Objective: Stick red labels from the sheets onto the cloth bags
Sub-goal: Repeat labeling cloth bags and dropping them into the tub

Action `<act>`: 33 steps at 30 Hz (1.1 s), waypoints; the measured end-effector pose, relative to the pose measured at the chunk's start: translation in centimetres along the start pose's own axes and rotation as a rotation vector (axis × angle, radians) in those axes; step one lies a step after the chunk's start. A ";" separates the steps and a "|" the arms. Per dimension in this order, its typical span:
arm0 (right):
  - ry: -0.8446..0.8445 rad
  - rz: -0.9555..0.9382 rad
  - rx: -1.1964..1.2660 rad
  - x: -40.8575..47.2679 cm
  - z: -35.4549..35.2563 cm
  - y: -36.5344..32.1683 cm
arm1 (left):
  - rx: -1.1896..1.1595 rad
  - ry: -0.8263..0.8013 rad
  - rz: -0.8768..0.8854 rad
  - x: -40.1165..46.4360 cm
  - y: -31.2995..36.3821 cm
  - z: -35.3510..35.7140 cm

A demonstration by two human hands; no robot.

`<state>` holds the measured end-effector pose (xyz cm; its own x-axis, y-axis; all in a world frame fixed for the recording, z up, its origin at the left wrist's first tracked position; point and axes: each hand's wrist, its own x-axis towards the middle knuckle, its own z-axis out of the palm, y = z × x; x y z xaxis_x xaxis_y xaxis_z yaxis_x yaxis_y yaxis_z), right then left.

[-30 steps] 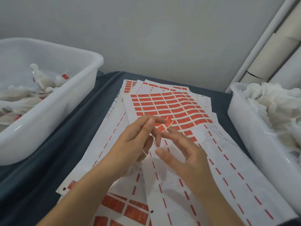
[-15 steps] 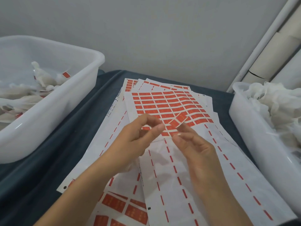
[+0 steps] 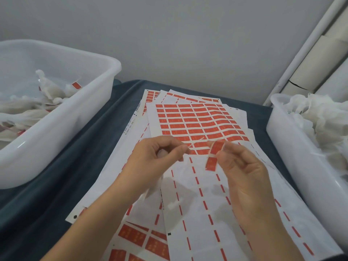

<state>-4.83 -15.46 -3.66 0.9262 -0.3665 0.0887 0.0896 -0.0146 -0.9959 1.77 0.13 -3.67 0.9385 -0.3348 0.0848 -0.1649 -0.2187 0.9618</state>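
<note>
Your table point(image 3: 98, 166), draped in dark blue cloth, fills the lower view, with a plain grey wall point(image 3: 188, 38) behind it at 12 o'clock. At 9 o'clock sits a large white tub point(image 3: 62, 127) holding cloth bags point(image 3: 49, 91), some already showing a red tag. At 3 o'clock a second white tub point(image 3: 293, 157) is heaped with crumpled white cloth bags point(image 3: 323, 117), and pale rolls point(image 3: 320, 59) lean against the wall above it. Spread down the middle of the table from 12 to 6 o'clock lie the overlapping label sheets point(image 3: 195, 121); the top one still carries rows of red labels at its far end, while its near part is bare backing with only red dashes. Your two hands hover over that sheet near the centre, close together but not touching. Your left hand point(image 3: 156, 159) has its fingers curled, thumb and forefinger pinching a thin pale string or strip point(image 3: 195, 143) that runs toward 2 o'clock. Your right hand point(image 3: 243, 166) pinches a peeled red label point(image 3: 212, 157) between thumb and forefinger, the label hanging down toward 6 o'clock, off the sheet.
</note>
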 end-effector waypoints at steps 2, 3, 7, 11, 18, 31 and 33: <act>-0.076 0.015 0.004 -0.2 0.3 -0.1 | 0.070 0.005 0.053 0.1 0.0 -0.1; -0.096 0.024 -0.009 -0.3 0.4 -0.2 | 0.089 0.005 0.079 0.1 -0.1 -0.1; -0.158 0.067 -0.089 0.1 0.3 -0.3 | 0.123 -0.073 0.174 -0.2 -0.1 -0.3; -0.200 0.070 -0.103 0.1 0.3 -0.2 | 0.153 -0.191 0.214 -0.3 -0.1 -0.2; -0.127 0.061 -0.139 -0.1 0.3 0.1 | 0.136 -0.246 0.212 -0.5 0.1 -0.1; 0.017 -0.023 -0.136 -0.1 0.6 0.7 | 0.033 -0.223 0.097 -0.8 0.5 0.4; 0.030 -0.030 -0.129 -0.2 0.6 0.7 | 0.019 -0.191 0.069 -0.8 0.4 0.7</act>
<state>-4.73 -14.83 -4.38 0.9121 -0.3921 0.1197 0.0674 -0.1444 -0.9872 0.74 -0.34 -3.54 0.8502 -0.5172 0.0980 -0.2347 -0.2058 0.9500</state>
